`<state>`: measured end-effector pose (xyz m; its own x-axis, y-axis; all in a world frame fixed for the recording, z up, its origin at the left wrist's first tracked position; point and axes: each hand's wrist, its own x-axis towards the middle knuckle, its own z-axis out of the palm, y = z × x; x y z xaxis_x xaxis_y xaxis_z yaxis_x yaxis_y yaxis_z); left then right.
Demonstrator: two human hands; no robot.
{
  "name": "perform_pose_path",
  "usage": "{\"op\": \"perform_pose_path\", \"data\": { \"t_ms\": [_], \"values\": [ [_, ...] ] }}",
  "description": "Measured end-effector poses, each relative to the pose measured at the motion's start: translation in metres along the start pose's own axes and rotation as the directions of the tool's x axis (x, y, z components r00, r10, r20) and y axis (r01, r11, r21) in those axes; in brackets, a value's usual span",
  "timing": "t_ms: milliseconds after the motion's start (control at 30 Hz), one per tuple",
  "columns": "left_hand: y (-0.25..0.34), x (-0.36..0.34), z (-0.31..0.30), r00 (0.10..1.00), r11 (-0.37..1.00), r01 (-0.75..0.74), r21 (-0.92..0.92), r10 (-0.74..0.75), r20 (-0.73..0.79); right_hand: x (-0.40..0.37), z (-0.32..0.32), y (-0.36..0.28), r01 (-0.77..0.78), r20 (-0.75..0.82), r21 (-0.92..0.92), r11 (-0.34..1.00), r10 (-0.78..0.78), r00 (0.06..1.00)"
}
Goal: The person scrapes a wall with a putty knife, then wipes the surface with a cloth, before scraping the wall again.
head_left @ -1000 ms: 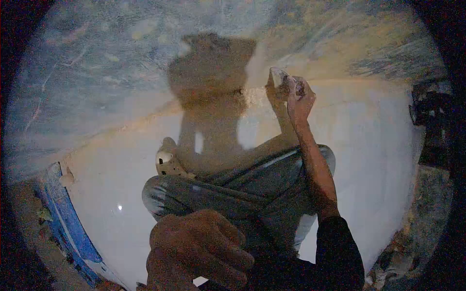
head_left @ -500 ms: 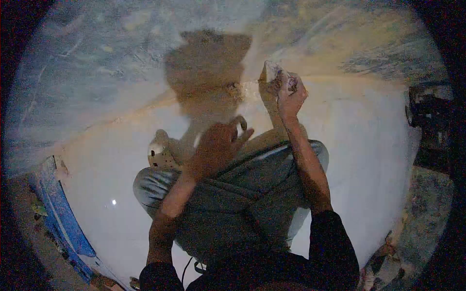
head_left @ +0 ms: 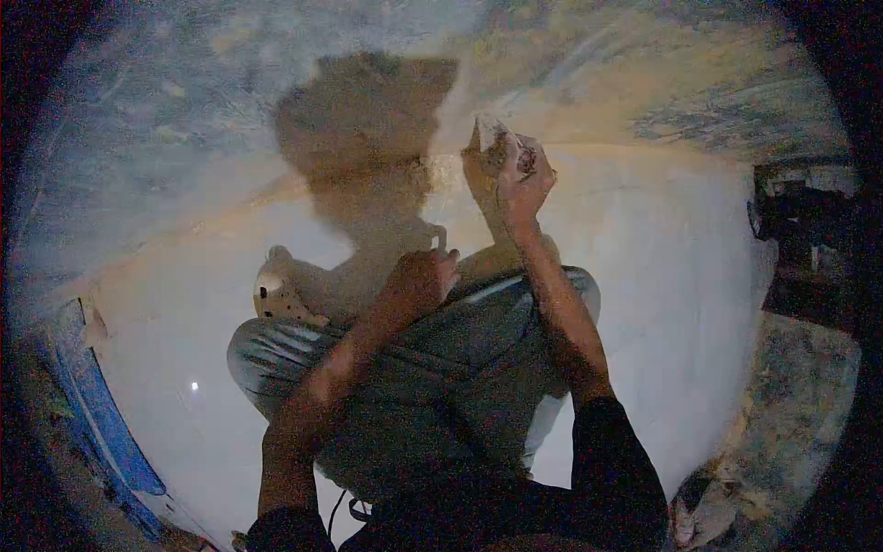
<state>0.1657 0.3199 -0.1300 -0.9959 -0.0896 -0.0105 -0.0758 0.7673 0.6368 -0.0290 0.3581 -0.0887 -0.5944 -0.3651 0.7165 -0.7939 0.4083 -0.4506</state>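
My right hand [head_left: 527,184] is raised in front of me, fingers closed around a small pale object with dark markings [head_left: 488,140]. Its pointed upper end sticks out at the left of the fist, but its kind cannot be made out. My left hand [head_left: 423,279] is lower and to the left, over my crossed legs [head_left: 414,386]. Its fingers are curled in shadow, and whatever may be in them is hidden. Beyond both hands runs the yellowish border of the white surface [head_left: 662,248] under me.
A light shoe with holes [head_left: 280,290] pokes out past my left knee. At the far left lies a long blue strip [head_left: 124,428]. A dark bulky object [head_left: 809,225] stands at the right edge. Mottled grey-yellow ground [head_left: 570,64] spreads ahead, with my shadow across it.
The view has shifted, so most things appear slightly further left. My left hand's fingers have drawn in from a more spread pose. The right hand keeps its grip on the pale object.
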Motion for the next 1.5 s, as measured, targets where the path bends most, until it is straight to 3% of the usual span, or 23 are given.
{"op": "perform_pose_path", "data": {
  "t_ms": [33,67,133,267,300,367,433,567,667,767,833,867,933,1033,1100,1200,1233,1300,1333,1400,1433,1467,1500],
  "values": [
    [0.004,0.002,-0.006,0.999,0.999,0.048,-0.013,-0.048,0.014,0.001,0.000,0.000,-0.082,0.026,0.102,0.991,0.080,0.996],
    [0.004,0.007,-0.004,0.999,0.999,0.050,-0.011,-0.050,0.012,0.001,-0.001,0.001,-0.081,0.025,0.105,0.991,0.079,0.997],
    [-0.002,0.018,0.006,0.988,0.995,0.097,0.013,-0.098,0.122,0.005,-0.005,-0.005,-0.274,0.080,0.061,0.960,0.269,0.960],
    [-0.013,0.015,0.021,0.993,0.997,0.078,0.012,-0.079,0.090,0.005,-0.002,-0.013,-0.093,0.019,0.037,0.995,0.092,0.996],
    [-0.014,0.015,0.027,0.994,0.997,0.078,0.019,-0.079,0.077,0.010,-0.006,-0.026,-0.291,0.061,0.359,0.887,0.289,0.955],
    [-0.021,0.010,0.040,0.995,0.997,0.082,0.012,-0.083,0.059,0.005,-0.002,-0.032,-0.452,0.176,0.614,0.647,0.446,0.878],
    [-0.020,0.015,0.046,0.997,0.996,-0.032,-0.078,0.026,-0.076,0.003,0.000,-0.026,-0.347,0.047,0.268,0.899,0.347,0.937],
    [-0.006,0.027,0.036,0.988,0.995,0.058,0.084,-0.069,0.142,0.005,0.001,-0.033,-0.440,0.102,0.455,0.774,0.446,0.889],
    [-0.019,0.024,0.058,0.982,1.000,-0.001,-0.013,0.004,0.187,0.001,0.005,-0.021,-0.323,0.002,0.444,0.836,0.359,0.933],
    [-0.019,0.023,0.066,0.988,0.997,0.059,0.056,-0.066,0.138,0.000,0.003,-0.004,-0.279,-0.009,0.382,0.881,0.306,0.952],
    [-0.023,0.017,0.059,0.986,0.991,-0.122,-0.053,0.115,-0.123,0.004,-0.002,0.007,-0.135,0.317,0.292,0.947,0.037,0.948],
    [-0.019,0.019,0.059,0.985,0.990,-0.133,-0.047,0.127,-0.114,-0.002,0.001,0.006,-0.139,0.306,0.289,0.947,0.046,0.951],
    [-0.013,0.022,0.040,0.975,0.999,0.051,0.018,-0.053,0.215,-0.018,0.029,-0.020,0.295,0.405,0.167,0.941,-0.338,0.850],
    [-0.024,0.011,0.056,0.969,0.976,0.195,0.097,-0.207,0.136,-0.041,0.059,-0.030,0.365,0.370,0.356,0.860,-0.489,0.790],
    [-0.029,0.014,0.060,0.973,0.980,0.177,0.088,-0.188,0.138,-0.040,0.042,-0.025,0.131,0.429,0.386,0.913,-0.303,0.851],
    [-0.031,0.019,0.070,0.987,0.994,0.105,0.023,-0.107,0.115,-0.032,0.005,-0.014,-0.214,0.549,0.371,0.904,-0.027,0.836],
    [-0.029,0.019,0.068,0.993,0.999,0.044,-0.006,-0.043,0.108,-0.022,-0.006,-0.023,-0.206,0.556,0.366,0.907,-0.036,0.830],
    [-0.015,0.017,0.052,0.989,0.997,0.067,0.040,-0.072,0.132,-0.003,-0.022,-0.039,-0.288,0.370,0.248,0.925,0.184,0.910],
    [-0.006,0.024,0.038,0.981,0.992,0.087,0.093,-0.102,0.167,0.001,-0.022,-0.035,-0.282,0.386,0.242,0.928,0.175,0.906],
    [0.013,0.029,0.014,0.984,0.991,0.113,0.073,-0.122,0.126,0.003,-0.023,-0.037,-0.348,0.201,0.337,0.875,0.294,0.934],
    [0.016,0.030,0.009,0.985,0.989,0.131,0.069,-0.138,0.099,0.006,-0.022,-0.034,-0.337,0.217,0.332,0.881,0.277,0.936],
    [0.002,0.032,0.038,0.986,0.989,0.140,0.050,-0.144,0.088,0.009,-0.022,-0.028,-0.314,0.162,0.253,0.915,0.280,0.946],
    [-0.021,0.031,0.089,0.993,0.983,0.073,-0.171,-0.087,-0.075,0.009,-0.023,-0.025,-0.292,0.102,0.168,0.942,0.278,0.955]
  ]
}}
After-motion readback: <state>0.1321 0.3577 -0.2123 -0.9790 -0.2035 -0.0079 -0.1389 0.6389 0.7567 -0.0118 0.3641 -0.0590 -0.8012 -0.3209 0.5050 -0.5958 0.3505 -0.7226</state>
